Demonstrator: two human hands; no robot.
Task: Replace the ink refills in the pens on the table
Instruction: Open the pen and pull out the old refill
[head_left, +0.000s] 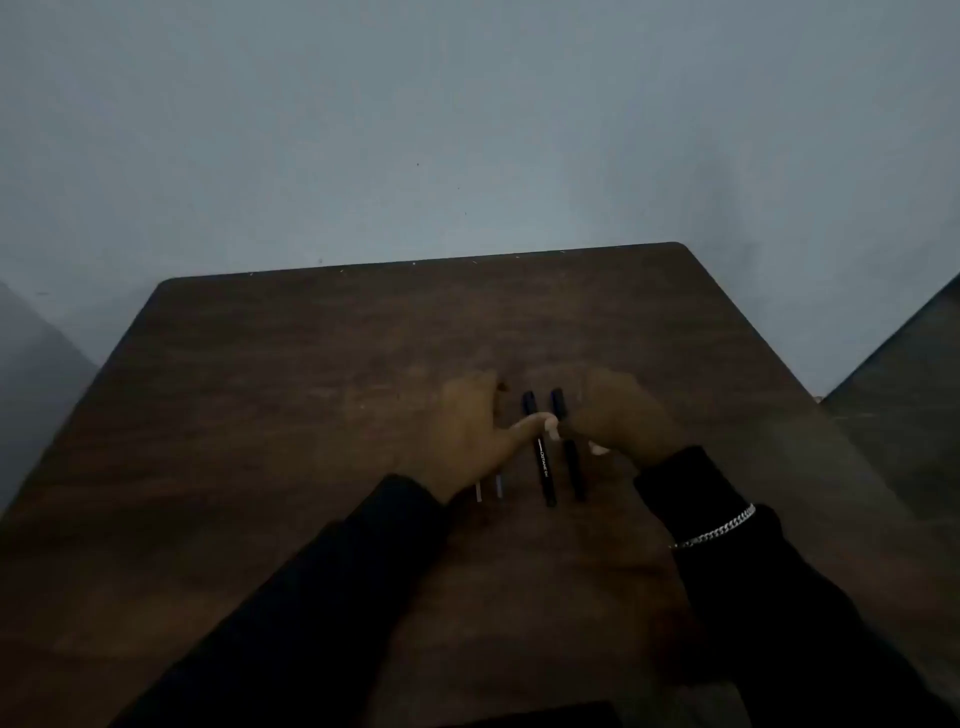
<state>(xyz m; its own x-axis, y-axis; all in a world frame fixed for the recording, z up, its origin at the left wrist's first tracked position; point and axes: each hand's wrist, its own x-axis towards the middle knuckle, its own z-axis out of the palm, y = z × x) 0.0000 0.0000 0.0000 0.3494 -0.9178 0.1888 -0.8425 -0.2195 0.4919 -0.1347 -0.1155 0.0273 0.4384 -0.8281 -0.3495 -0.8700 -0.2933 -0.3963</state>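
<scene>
Pens lie side by side near the middle of the dark wooden table (260, 415), and the one with white lettering on its barrel (543, 462) serves as the marker for everything else. Just right of it lies a second black pen (571, 467), parallel and apart from it. Left of it, two thin pale refills (488, 488) poke out from under the left hand (470, 431), only their near ends showing. That hand lies palm down with fingers spread loosely — its thumb (535, 423) stretches right and rests across the lettered pen's barrel, gripping nothing. The right hand (623, 415) hangs over the far half of the second pen, fingers curled downward; the picture is dim and blurred, so whether they pinch that pen or merely touch it cannot be told. Both arms wear dark sleeves, and a silver chain bracelet (719, 530) circles the right wrist — nearer the camera than the pens.
</scene>
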